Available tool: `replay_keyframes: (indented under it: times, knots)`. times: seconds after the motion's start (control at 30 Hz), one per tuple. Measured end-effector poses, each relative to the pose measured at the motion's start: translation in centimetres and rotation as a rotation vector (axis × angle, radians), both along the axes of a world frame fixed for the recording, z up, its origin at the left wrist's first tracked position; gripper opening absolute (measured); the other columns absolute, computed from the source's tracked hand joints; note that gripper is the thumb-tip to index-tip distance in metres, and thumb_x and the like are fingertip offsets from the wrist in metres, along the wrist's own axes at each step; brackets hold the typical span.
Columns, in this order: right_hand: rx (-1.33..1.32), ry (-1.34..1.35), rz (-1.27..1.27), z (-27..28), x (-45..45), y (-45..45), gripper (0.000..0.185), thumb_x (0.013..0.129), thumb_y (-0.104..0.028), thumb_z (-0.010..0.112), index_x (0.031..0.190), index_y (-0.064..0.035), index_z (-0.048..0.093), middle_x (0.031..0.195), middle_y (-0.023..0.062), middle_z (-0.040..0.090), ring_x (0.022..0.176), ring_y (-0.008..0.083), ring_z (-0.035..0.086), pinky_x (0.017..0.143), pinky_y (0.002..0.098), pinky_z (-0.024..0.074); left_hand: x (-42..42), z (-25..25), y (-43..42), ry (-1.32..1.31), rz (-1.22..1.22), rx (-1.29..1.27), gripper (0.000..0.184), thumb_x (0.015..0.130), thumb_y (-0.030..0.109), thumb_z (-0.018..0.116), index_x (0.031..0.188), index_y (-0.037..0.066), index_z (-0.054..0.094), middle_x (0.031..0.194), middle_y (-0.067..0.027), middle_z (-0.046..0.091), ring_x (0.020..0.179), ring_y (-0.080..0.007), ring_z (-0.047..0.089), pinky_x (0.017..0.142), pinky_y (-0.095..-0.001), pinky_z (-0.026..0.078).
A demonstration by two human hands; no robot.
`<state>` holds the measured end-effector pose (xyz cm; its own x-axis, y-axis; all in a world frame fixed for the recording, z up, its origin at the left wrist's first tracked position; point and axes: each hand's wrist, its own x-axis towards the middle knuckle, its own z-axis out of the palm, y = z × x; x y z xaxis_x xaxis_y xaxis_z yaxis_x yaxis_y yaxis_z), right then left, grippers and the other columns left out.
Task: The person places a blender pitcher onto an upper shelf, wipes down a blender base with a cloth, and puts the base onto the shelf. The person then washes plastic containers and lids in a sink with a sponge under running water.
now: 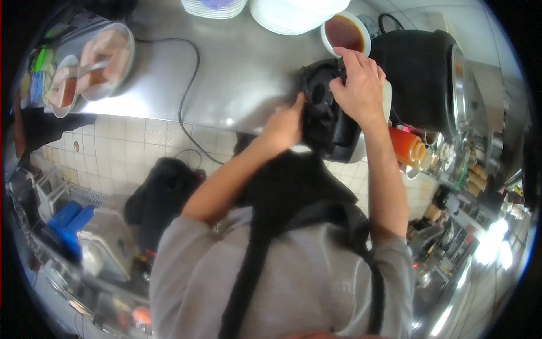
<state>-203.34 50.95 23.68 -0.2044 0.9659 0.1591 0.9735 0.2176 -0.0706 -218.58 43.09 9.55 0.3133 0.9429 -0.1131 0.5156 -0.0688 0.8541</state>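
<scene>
A black boxy appliance [327,127] with a recessed, moulded top stands at the front edge of the steel counter, close to my body. My left hand [284,127] grips its left side, the thumb pointing up along the edge and the other fingers partly hidden. Over its upper right part my right hand [362,85] curls, fingers bent and thumb against the black top. What the fingertips press is hard to make out. Just beyond the right hand is a white bowl of reddish-brown liquid [344,34]. A pale surface shows along the appliance's right side.
White plate stacks [288,14] stand at the back of the steel counter [152,73]. A large black cooker [418,79] is on the right, near an orange container [403,146]. Trays of pale blocks [107,62] lie left. A dark cable [192,85] crosses the counter and hangs over its edge.
</scene>
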Motion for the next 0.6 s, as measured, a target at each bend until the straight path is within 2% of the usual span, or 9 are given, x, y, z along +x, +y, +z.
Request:
replay_keyframes:
  times: [0.13,0.2,0.23,0.3,0.33,0.4,0.5,0.53,0.6]
  knots:
    - [0.006,0.043,-0.012,0.0,0.1,-0.3,0.050,0.077,-0.011,0.067,0.127,-0.0128,0.063,0.124,0.0092,0.065,0.121,0.0304,0.056,0.108,0.0501,0.0370,-5.5,2.1,-3.1,-0.038,-0.189,-0.152,0.046,0.088,0.005,0.059,0.133,-0.003,0.054,0.096,-0.0279,0.067,0.092,-0.0488,0.064,0.081,-0.0552,0.052]
    - [0.010,0.023,-0.027,0.1,0.0,0.0,0.050,0.077,-0.011,0.067,0.127,-0.0127,0.063,0.124,0.0086,0.065,0.121,0.0300,0.056,0.107,0.0499,0.0374,-7.8,3.5,-3.5,0.096,-0.391,-0.286,0.028,0.088,0.005,0.060,0.115,-0.003,0.058,0.097,-0.0269,0.067,0.090,-0.0478,0.065,0.078,-0.0548,0.052]
    - [0.012,0.021,-0.029,0.1,-0.1,0.0,0.049,0.078,-0.012,0.067,0.127,-0.0129,0.063,0.124,0.0089,0.065,0.120,0.0302,0.057,0.107,0.0499,0.0377,-7.7,5.0,-3.1,0.096,-0.401,-0.285,0.028,0.088,0.005,0.060,0.115,-0.003,0.058,0.097,-0.0269,0.067,0.090,-0.0478,0.065,0.078,-0.0548,0.052]
    - [0.007,0.015,-0.035,-0.1,0.0,-0.1,0.049,0.078,-0.012,0.067,0.127,-0.0131,0.063,0.124,0.0091,0.065,0.120,0.0304,0.057,0.107,0.0500,0.0380,-7.3,8.9,-2.2,0.054,-0.496,-0.016,0.017,0.091,0.008,0.062,0.105,-0.001,0.059,0.093,-0.0253,0.067,0.086,-0.0469,0.065,0.075,-0.0542,0.052]
    - [0.018,0.021,-0.035,-0.2,0.1,-0.2,0.048,0.079,-0.013,0.067,0.127,-0.0126,0.063,0.123,0.0096,0.066,0.120,0.0308,0.057,0.106,0.0501,0.0384,-6.8,10.6,-1.6,0.054,-0.500,-0.018,0.017,0.091,0.008,0.062,0.105,-0.001,0.059,0.093,-0.0253,0.067,0.086,-0.0469,0.065,0.075,-0.0542,0.052]
    - [0.038,0.025,-0.034,-0.2,0.1,-0.2,0.048,0.079,-0.014,0.067,0.127,-0.0122,0.063,0.123,0.0100,0.066,0.119,0.0312,0.058,0.106,0.0501,0.0387,-5.2,13.2,0.5,0.179,-0.561,0.095,0.015,0.093,0.013,0.063,0.099,0.000,0.061,0.089,-0.0247,0.067,0.082,-0.0450,0.066,0.072,-0.0532,0.052]
    - [0.074,0.062,-0.026,-0.1,0.1,-0.4,0.045,0.083,-0.018,0.066,0.127,-0.0103,0.062,0.123,0.0111,0.067,0.117,0.0325,0.059,0.105,0.0499,0.0394,-4.1,14.4,3.8,0.048,-0.573,0.014,0.017,0.094,0.016,0.065,0.093,-0.001,0.065,0.090,-0.0237,0.068,0.080,-0.0430,0.067,0.069,-0.0491,0.053]
    - [0.066,0.116,-0.031,0.0,0.1,-0.4,0.043,0.086,-0.021,0.064,0.128,-0.0092,0.062,0.123,0.0115,0.067,0.116,0.0336,0.059,0.105,0.0494,0.0394,-3.9,13.3,5.0,-0.105,-0.579,-0.046,0.020,0.095,0.018,0.066,0.093,-0.001,0.068,0.089,-0.0169,0.072,0.073,-0.0326,0.069,0.065,-0.0410,0.054]
    - [0.061,0.171,-0.044,0.1,0.4,-0.5,0.042,0.089,-0.023,0.063,0.128,-0.0080,0.062,0.124,0.0119,0.067,0.116,0.0346,0.060,0.105,0.0488,0.0395,-3.5,12.7,6.9,-0.397,-0.673,-0.505,0.024,0.097,0.022,0.064,0.101,-0.001,0.069,0.087,-0.0083,0.073,0.068,-0.0203,0.067,0.064,-0.0335,0.053]
